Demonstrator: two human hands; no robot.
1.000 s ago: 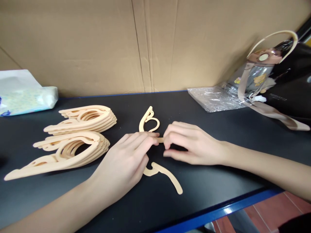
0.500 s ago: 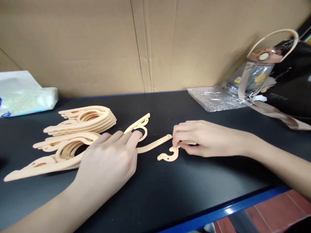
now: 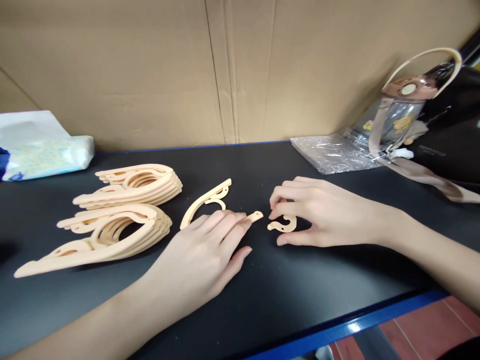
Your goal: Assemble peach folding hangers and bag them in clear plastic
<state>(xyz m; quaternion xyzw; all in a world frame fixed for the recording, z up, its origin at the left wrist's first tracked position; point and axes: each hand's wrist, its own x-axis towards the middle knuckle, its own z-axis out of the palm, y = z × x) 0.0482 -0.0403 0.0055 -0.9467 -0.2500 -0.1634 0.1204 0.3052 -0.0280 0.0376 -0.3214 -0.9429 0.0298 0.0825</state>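
Note:
A cream folding clothes hanger [image 3: 206, 197] lies on the black table, spread into two arms with a curved piece between them. My left hand [image 3: 200, 245] rests over its near arm, fingers stretched across and thumb held apart; the arm's holed end pokes out past the fingertips. Beside that end, a cream hanger hook [image 3: 285, 225] is on the table, partly hidden under my right hand [image 3: 311, 210]. The fingers and thumb of that hand are spread around the hook without pinching it. Left of my left hand are two stacks of folded cream hangers, a nearer one [image 3: 150, 235] and a farther one [image 3: 165, 187].
At the back left is a soft tissue pack [image 3: 48, 152]. A clear plastic bag [image 3: 330, 152] lies at the back right, near a strapped water bottle [image 3: 407, 107] and a black bag [image 3: 453, 130]. Cardboard [image 3: 150, 75] stands behind; a blue edge [image 3: 337, 327] borders the table's front.
My left hand has slid right, from the hanger's bend onto its near arm, and its thumb has come away. My right fingers have opened around the hook, which now lies farther right.

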